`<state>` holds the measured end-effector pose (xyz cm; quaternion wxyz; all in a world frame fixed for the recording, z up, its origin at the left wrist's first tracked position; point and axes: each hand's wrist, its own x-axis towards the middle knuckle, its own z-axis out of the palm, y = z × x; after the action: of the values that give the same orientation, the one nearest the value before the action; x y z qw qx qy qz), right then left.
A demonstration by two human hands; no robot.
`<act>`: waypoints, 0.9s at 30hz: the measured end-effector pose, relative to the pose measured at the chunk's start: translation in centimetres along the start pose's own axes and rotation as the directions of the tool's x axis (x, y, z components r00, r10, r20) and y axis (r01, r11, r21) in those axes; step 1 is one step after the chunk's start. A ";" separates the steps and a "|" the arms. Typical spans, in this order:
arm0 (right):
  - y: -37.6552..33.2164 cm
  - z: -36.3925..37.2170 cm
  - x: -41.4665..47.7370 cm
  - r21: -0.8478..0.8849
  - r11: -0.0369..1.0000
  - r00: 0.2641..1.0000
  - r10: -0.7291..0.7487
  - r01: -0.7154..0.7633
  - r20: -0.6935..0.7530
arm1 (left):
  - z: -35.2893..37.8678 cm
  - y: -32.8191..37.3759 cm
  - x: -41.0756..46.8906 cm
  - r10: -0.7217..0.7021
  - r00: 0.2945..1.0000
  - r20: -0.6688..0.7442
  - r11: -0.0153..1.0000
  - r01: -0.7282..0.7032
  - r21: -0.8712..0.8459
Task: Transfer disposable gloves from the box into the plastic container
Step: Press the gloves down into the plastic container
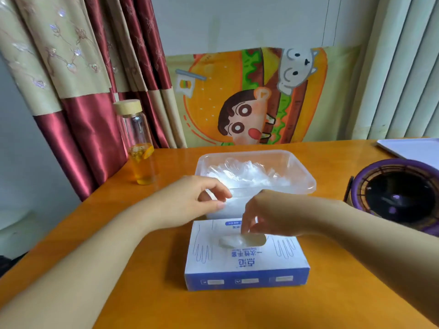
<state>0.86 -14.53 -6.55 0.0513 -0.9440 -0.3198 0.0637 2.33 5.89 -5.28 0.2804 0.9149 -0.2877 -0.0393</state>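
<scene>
A white-and-blue glove box (245, 260) printed with hand outlines sits on the glossy orange table (147, 293) beside maroon-and-beige curtains (78, 74).

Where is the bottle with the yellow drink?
In the head view, the bottle stands on the table's far left corner, beside the red curtain and left of the plastic container.

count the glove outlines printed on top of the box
2. One glove outline is left of the opening in the box; the other is right of it. The right hand covers part of the top's far edge, so another could be hidden.
</scene>
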 end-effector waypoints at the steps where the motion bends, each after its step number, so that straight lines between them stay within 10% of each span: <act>1: -0.3 1.0 0.3 -0.034 0.999 0.998 0.002 0.001 0.062 | 1.1 -0.3 -0.8 -0.027 0.998 0.063 0.999 0.024 0.041; 7: -0.1 4.6 2.9 -0.303 0.951 0.985 -0.005 0.058 0.173 | 4.5 -2.4 -2.8 -0.183 0.932 0.312 0.948 0.083 0.308; 15: 0.1 4.6 2.3 -0.143 0.990 0.998 -0.003 0.012 0.066 | 4.9 -2.6 -2.9 -0.179 0.930 0.321 0.958 0.091 0.272; 27: -1.9 -1.7 -0.2 -0.129 0.989 0.836 -0.136 0.078 -0.531 | 4.8 -2.5 -2.4 -0.149 0.946 0.287 0.962 0.071 0.263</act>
<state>-0.13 -13.27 -4.62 0.0942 -0.9058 -0.3476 -0.2231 0.51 6.55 -10.84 0.1130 0.9405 -0.2782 -0.1591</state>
